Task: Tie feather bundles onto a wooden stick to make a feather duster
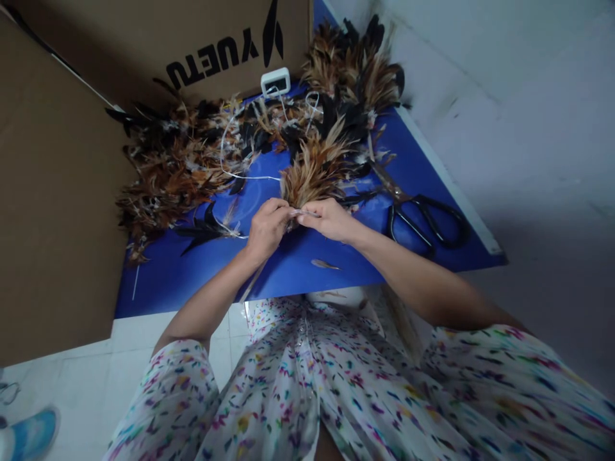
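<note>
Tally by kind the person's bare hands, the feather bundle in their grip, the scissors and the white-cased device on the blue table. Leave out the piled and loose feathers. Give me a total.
Bare hands: 2, the left hand and the right hand
Held feather bundle: 1
Black-handled scissors: 1
White-cased device: 1
Total: 5

Only text I can read: "YUETU", black lettering (211,57), upside down on the cardboard box (129,38), upper left to top centre of frame. Black leaf-like logo (273,35) at its right end. White device (275,83), top centre: screen unreadable to me.
</note>
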`<state>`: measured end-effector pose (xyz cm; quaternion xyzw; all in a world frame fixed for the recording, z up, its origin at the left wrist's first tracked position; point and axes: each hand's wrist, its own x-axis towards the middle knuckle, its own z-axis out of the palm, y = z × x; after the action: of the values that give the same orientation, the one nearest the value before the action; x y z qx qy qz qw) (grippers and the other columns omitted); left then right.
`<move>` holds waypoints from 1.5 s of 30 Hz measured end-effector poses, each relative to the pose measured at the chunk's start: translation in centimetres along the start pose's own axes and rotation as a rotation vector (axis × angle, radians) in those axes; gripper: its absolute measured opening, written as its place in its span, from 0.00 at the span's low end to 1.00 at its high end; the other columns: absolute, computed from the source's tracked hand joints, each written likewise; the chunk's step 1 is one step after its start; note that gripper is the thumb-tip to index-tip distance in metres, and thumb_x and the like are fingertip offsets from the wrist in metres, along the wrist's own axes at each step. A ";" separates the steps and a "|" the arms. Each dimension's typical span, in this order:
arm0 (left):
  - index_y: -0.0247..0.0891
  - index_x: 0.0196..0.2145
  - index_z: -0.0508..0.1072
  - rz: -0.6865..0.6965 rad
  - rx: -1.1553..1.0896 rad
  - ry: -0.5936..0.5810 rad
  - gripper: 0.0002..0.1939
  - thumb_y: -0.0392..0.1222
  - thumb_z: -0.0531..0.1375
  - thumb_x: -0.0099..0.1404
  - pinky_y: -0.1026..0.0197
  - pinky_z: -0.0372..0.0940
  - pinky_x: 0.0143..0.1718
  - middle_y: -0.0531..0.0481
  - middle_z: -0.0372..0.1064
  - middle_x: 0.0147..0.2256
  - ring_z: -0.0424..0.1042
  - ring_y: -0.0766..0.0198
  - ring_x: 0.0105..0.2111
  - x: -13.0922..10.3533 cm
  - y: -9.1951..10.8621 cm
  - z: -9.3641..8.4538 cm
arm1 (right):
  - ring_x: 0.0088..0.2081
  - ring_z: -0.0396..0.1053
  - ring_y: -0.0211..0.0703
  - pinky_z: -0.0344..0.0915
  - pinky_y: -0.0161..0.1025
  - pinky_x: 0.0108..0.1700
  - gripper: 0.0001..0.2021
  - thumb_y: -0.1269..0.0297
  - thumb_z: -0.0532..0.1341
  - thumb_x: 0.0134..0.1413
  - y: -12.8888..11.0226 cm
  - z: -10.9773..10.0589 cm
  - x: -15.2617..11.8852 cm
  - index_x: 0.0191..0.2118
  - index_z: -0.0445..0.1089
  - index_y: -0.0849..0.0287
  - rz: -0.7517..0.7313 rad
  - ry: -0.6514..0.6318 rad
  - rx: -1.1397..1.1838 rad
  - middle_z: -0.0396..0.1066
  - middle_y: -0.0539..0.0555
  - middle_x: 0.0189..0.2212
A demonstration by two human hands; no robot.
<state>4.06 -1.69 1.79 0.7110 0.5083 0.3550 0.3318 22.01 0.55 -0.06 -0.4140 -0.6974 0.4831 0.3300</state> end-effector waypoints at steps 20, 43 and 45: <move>0.37 0.30 0.69 0.137 0.005 -0.123 0.12 0.46 0.65 0.61 0.68 0.60 0.28 0.56 0.70 0.25 0.67 0.72 0.24 2.5 -2.6 -0.5 | 0.25 0.60 0.34 0.51 0.34 0.32 0.11 0.64 0.53 0.61 -0.6 -0.7 -0.9 0.30 0.67 0.60 0.020 -0.079 -0.197 0.64 0.47 0.22; 0.37 0.34 0.74 0.442 0.314 -0.184 0.11 0.46 0.58 0.69 0.66 0.62 0.34 0.51 0.75 0.30 0.72 0.68 0.29 2.2 -2.4 -1.0 | 0.29 0.64 0.35 0.61 0.35 0.33 0.07 0.70 0.56 0.59 -0.8 -1.6 -1.0 0.40 0.70 0.60 -0.326 0.330 -0.179 0.70 0.51 0.33; 0.37 0.34 0.74 0.437 0.311 -0.177 0.11 0.46 0.58 0.68 0.66 0.62 0.34 0.51 0.75 0.29 0.72 0.68 0.29 2.2 -2.5 -1.1 | 0.31 0.65 0.36 0.63 0.37 0.34 0.15 0.73 0.57 0.55 -0.6 -1.7 -1.1 0.49 0.69 0.59 -0.365 0.316 -0.278 0.69 0.54 0.41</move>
<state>2.46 1.16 0.65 0.8742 0.3605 0.2725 0.1774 23.85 0.14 0.94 -0.3930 -0.7599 0.2448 0.4563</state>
